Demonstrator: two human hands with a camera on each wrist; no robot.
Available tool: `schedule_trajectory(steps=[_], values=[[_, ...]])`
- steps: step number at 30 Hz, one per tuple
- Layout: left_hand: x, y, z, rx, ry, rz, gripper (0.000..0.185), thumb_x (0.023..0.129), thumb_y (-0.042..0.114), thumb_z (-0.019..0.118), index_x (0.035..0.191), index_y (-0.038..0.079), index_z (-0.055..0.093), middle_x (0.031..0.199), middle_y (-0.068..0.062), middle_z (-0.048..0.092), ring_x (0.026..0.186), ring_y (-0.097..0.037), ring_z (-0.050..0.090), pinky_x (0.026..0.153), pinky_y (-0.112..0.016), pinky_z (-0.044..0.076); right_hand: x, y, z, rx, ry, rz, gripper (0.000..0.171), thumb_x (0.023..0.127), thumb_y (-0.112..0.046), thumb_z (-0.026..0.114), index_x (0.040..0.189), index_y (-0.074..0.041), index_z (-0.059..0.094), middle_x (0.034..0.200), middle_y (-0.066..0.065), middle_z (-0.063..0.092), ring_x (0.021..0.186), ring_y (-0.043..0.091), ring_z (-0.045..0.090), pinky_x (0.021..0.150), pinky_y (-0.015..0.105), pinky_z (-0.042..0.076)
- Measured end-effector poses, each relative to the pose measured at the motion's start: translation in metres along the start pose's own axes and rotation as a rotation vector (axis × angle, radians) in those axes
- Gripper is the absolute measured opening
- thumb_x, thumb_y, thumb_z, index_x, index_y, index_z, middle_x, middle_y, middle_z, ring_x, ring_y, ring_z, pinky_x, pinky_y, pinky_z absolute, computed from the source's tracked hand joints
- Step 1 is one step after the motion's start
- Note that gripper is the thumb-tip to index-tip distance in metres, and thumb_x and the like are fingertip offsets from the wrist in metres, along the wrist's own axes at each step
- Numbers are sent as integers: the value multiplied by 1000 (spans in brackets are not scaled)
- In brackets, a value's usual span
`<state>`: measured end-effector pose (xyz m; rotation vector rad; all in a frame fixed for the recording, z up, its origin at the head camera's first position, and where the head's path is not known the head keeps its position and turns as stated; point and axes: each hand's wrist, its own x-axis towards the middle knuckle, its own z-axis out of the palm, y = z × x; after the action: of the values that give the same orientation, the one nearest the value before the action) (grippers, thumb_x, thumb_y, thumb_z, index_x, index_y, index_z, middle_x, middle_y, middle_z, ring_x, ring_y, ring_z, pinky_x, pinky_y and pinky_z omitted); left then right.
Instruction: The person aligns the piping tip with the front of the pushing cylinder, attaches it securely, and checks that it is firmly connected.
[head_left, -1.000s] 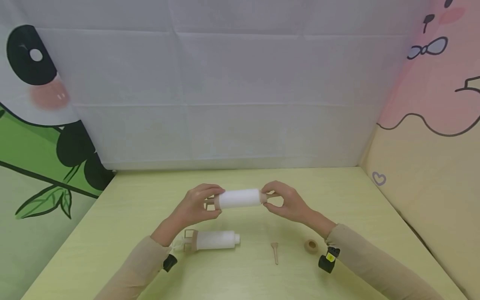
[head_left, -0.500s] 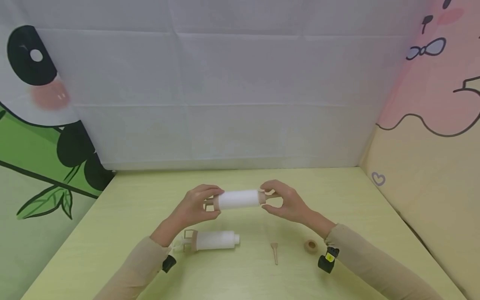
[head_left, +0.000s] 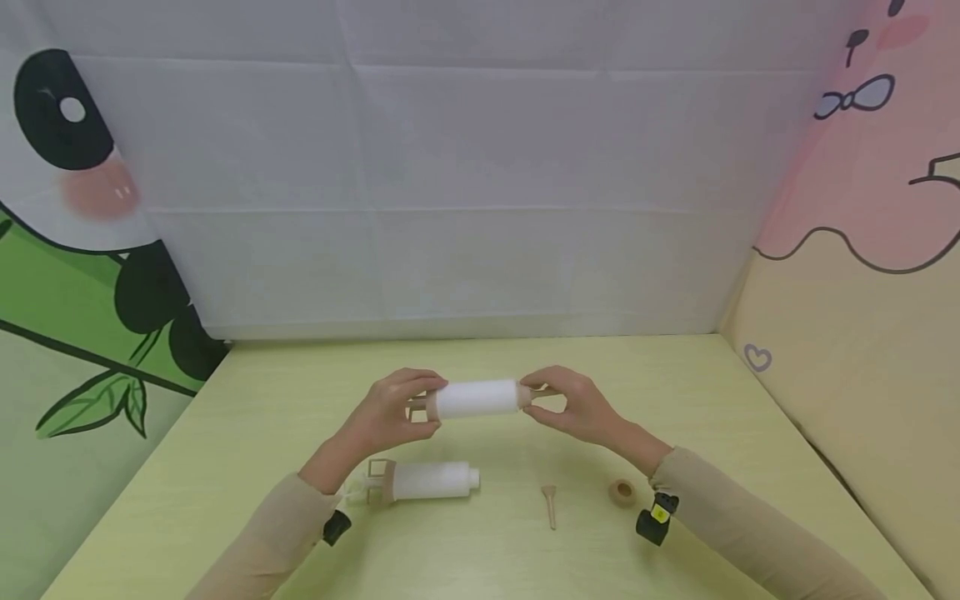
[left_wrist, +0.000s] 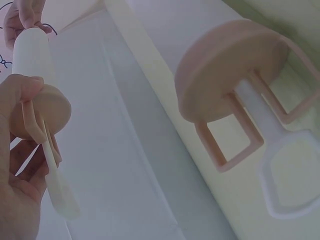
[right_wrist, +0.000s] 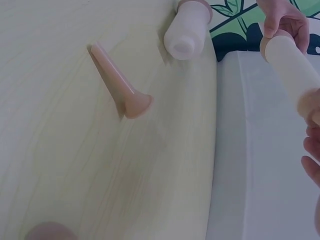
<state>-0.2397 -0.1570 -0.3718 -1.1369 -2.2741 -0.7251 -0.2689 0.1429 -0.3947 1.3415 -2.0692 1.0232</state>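
Left hand's [head_left: 390, 410] fingers are gripping the white syringe [head_left: 477, 398] round its collar [head_left: 432, 406]; right hand's [head_left: 576, 407] are pinching the beige cap [head_left: 524, 396]. Neither is nearer, both touching. Syringe is hanging above the table [head_left: 675, 383], axis running roughly 9 to 3 o'clock, between the hands. Second syringe [head_left: 431, 480] is lying at 7 o'clock, small funnel [head_left: 551, 504] at 5, ring [head_left: 619, 500] at 4.

From the head we look forward and down across the table [head_left: 465, 554]; from each wrist we look in closer, the scene tilted, and these two views share the raised white cylinder [head_left: 476, 398], seen from opposite ends.
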Motion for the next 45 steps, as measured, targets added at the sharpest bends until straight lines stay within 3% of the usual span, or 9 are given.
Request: schedule_trajectory(steps=[6,16,27,45], values=[[1,1,-2,-2,-7,2,45,60,4,79,103,1,65,103,-13,62,93,-26,59,67,-30,54,-1,-4,2,23,15,86,43,69,-3,76,108,-2,56,102,9,59,90,25,58,73,28,53],[2,-1,-2,14,-15,-3,44,61,6,80,102,3,65,104,-11,62,94,-25,59,68,-29,53,-1,-3,2,-6,22,36,35,69,-1,75,101,-4,60,98,6,61,89,19,60,72,26,53],[3,0,-3,7,-15,-2,44,61,5,80,102,2,65,104,-12,62,94,-26,59,69,-30,54,3,-3,0,10,6,7,41,68,2,75,105,-5,58,102,9,59,90,23,59,69,28,54],[1,1,0,3,-12,24,44,61,4,79,102,1,64,103,-12,61,92,-26,59,68,-30,54,-2,-3,2,-34,-30,27,37,71,-5,74,104,-5,59,102,6,59,90,18,59,72,22,53]])
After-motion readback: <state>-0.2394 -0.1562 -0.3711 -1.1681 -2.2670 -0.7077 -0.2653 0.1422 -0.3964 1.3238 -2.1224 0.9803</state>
